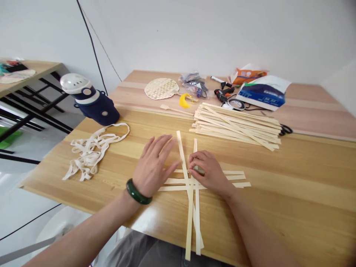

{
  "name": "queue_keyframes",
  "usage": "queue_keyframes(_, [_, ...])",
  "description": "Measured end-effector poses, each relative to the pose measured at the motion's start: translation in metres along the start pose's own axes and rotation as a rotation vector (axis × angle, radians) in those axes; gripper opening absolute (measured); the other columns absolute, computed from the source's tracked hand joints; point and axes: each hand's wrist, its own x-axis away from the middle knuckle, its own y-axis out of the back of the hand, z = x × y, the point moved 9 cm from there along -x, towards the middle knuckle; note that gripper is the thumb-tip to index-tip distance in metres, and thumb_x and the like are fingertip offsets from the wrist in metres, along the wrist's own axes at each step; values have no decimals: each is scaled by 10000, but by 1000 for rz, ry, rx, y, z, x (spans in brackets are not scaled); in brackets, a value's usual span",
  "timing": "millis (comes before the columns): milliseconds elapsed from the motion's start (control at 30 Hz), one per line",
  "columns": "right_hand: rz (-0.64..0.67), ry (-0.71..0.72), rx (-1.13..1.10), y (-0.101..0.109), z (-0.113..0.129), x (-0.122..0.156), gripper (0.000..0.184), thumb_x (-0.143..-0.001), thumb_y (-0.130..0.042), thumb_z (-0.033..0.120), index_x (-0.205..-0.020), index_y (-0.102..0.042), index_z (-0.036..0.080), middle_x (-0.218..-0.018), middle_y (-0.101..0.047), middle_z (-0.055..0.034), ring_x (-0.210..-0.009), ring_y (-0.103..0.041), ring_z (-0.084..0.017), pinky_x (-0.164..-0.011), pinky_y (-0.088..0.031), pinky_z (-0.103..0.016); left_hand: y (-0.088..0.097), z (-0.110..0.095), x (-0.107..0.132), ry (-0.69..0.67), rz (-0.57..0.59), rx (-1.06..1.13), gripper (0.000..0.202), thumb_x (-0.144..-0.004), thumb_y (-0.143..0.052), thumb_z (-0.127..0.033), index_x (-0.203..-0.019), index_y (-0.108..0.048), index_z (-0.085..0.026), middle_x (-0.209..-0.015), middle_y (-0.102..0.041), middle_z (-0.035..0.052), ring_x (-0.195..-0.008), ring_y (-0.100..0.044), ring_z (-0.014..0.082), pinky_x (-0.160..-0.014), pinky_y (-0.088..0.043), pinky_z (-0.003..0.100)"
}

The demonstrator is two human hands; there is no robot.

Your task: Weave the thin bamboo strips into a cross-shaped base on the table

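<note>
Several pale, flat bamboo strips (190, 222) cross one another on the table in front of me, some running lengthwise and others sideways. My left hand (154, 167) is open with fingers spread, just left of the crossing, over the left ends of the sideways strips. A dark green bangle (138, 192) circles that wrist. My right hand (210, 171) is curled closed at the upper part of a lengthwise strip (197, 218), gripping it between thumb and fingers. It covers part of the sideways strips, whose right ends (241, 184) stick out beyond it.
A pile of loose strips (236, 126) lies behind the work, with scissors handles (286, 129) at its right. White fabric tape (91, 152) and a navy bottle (94, 105) are at left. Further back are a woven fan (161, 88), a glue gun (223, 94) and a tissue pack (263, 94).
</note>
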Motion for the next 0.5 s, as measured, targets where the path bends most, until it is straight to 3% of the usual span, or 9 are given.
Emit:
queue_keyframes(133, [1,-7,-5,1,0,0,124,-847,-651,149,-765,-602,228,-996,-662,-30,-953,-573,-198,-894,-430,-383,42,8,16,80,-169,-5,187,-920,-603,-199,-1102,-643,-216,-1094,-675,86,-1015,-625,237,-901,-521,416])
queue_keyframes(233, [-9,-8,-19,1,0,-1,129,-850,-642,143,-762,-599,228,-983,-663,-30,-940,-572,-198,-880,-429,-378,40,-1,29,124,-119,46,55,-913,-616,-177,-920,-666,-200,-889,-696,36,-803,-631,184,-733,-523,338])
queue_keyframes(300, [-20,0,-26,2,1,-1,127,-851,-637,142,-765,-597,227,-977,-662,-32,-932,-573,-197,-873,-429,-375,29,-11,33,117,-62,70,69,-916,-609,-173,-951,-666,-191,-868,-711,24,-760,-631,174,-689,-525,325])
queue_keyframes(400, [-28,14,-26,3,3,-1,128,-844,-640,136,-762,-597,224,-977,-662,-32,-930,-575,-195,-876,-427,-371,15,-18,30,85,-27,52,181,-912,-592,-157,-1079,-658,-177,-1043,-719,62,-968,-639,232,-838,-553,391])
queue_keyframes(500, [-11,0,-12,2,1,-1,128,-840,-647,135,-760,-604,226,-986,-666,-28,-940,-572,-197,-890,-427,-374,3,-17,22,31,1,94,216,-911,-586,-160,-1119,-643,-161,-1170,-681,103,-1155,-585,281,-1029,-488,509])
